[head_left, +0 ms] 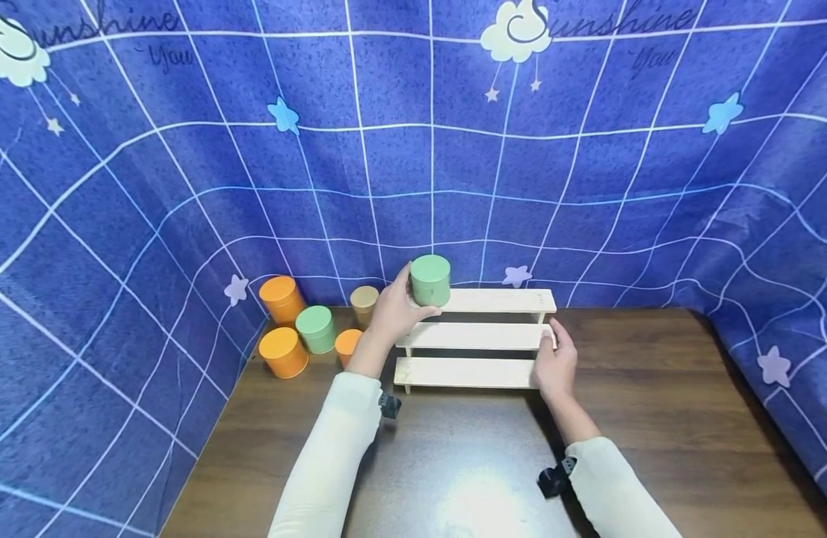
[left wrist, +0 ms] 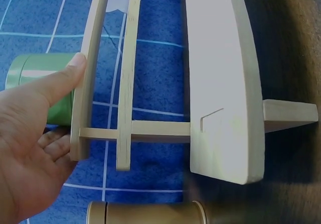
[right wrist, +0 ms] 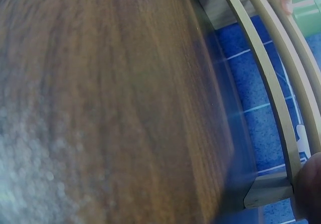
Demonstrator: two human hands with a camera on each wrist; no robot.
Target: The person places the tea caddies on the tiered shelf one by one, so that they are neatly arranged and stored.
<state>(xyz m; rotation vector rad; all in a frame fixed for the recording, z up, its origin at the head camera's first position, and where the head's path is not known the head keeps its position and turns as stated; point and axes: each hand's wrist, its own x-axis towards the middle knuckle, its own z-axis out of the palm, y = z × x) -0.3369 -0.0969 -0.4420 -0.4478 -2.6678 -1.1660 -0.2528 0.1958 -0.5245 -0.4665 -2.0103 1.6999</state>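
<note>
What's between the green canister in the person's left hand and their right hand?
A pale, three-step wooden stand. The head view shows its boards spanning from the green canister to the right hand, which grips its right end.

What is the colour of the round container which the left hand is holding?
Light green; the container shows best in the head view.
</note>
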